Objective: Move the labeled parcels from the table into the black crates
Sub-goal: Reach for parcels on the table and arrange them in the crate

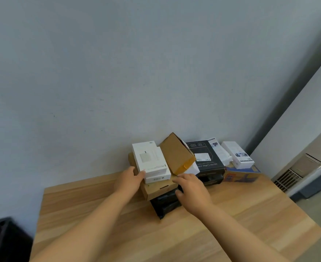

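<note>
Two hands: left hand [128, 179] pinches two stacked white boxes [150, 160]; right hand [192, 188], fingers curled, grips black parcel [165, 203] at 6 o'clock.

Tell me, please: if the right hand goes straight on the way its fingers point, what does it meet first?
Probably the tilted brown cardboard box, just beyond the right hand; the depth is unclear.
</note>
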`<state>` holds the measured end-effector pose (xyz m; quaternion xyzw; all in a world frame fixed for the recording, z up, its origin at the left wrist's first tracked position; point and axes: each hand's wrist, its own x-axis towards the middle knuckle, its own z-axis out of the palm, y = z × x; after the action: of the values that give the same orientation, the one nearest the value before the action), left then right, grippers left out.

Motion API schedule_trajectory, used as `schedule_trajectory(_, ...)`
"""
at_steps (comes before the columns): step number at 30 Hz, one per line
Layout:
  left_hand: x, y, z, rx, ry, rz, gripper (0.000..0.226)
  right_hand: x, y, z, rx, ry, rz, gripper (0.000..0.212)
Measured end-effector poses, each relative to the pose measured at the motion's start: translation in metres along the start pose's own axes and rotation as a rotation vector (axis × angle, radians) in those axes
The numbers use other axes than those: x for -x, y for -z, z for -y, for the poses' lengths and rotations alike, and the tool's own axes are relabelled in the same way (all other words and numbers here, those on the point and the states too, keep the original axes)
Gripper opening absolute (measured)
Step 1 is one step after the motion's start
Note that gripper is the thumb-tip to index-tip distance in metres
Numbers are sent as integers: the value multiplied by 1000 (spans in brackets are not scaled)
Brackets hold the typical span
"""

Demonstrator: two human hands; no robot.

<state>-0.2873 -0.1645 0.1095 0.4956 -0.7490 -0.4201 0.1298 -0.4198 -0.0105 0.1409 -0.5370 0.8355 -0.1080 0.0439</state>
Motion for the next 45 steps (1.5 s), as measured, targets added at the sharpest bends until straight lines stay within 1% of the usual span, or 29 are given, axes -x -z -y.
schedule_trajectory(4,-16,-6,-6,100,78,31,45,-12,-5,-12,0,33,26,42)
schedule_trajectory(6,-18,-6,-10,140,111,31,49,-18,-5,-16,4,44,40,42)
schedule_trajectory(10,-19,-5,-16,341,198,8,52,-31,-3,-21,2,67,59,42)
schedule_trajectory(12,-15,1,-20,381,204,-17,54,-39,0,-21,0,82,70,42)
schedule_trajectory(15,-6,17,-30,373,153,-72,53,-52,9,-20,-36,109,58,45)
schedule_trajectory(19,10,44,-46,420,74,-73,37,-65,40,-13,-155,53,-27,56)
schedule_trajectory(22,23,62,-64,453,19,-81,36,-75,68,-11,-316,51,-137,55)
schedule_trajectory(25,40,77,-88,443,-46,-83,29,-84,94,-12,-479,59,-168,57)
schedule_trajectory(27,50,86,-102,436,-87,-84,25,-88,111,-14,-565,53,-148,52)
schedule_trajectory(29,58,94,-115,432,-129,-104,26,-89,124,-15,-599,65,-99,44)
schedule_trajectory(30,61,97,-120,427,-148,-131,26,-90,129,-16,-630,78,-82,40)
schedule_trajectory(32,65,101,-129,442,-178,-217,29,-88,137,-19,-773,69,-49,33)
schedule_trajectory(34,69,103,-135,531,-183,-316,33,-87,142,-22,-922,40,-28,29)
schedule_trajectory(36,74,104,-138,625,-180,-345,34,-85,148,-23,-987,29,-36,25)
schedule_trajectory(40,86,105,-146,619,-216,-346,24,-81,160,-20,-1003,93,-70,18)
schedule_trajectory(43,91,112,-154,551,-263,-441,28,-80,168,-17,-923,179,-100,14)
schedule_trajectory(44,92,114,-157,512,-270,-478,30,-79,170,-17,-874,211,-125,14)
schedule_trajectory(45,93,116,-159,490,-276,-502,31,-79,173,-16,-825,246,-158,20)
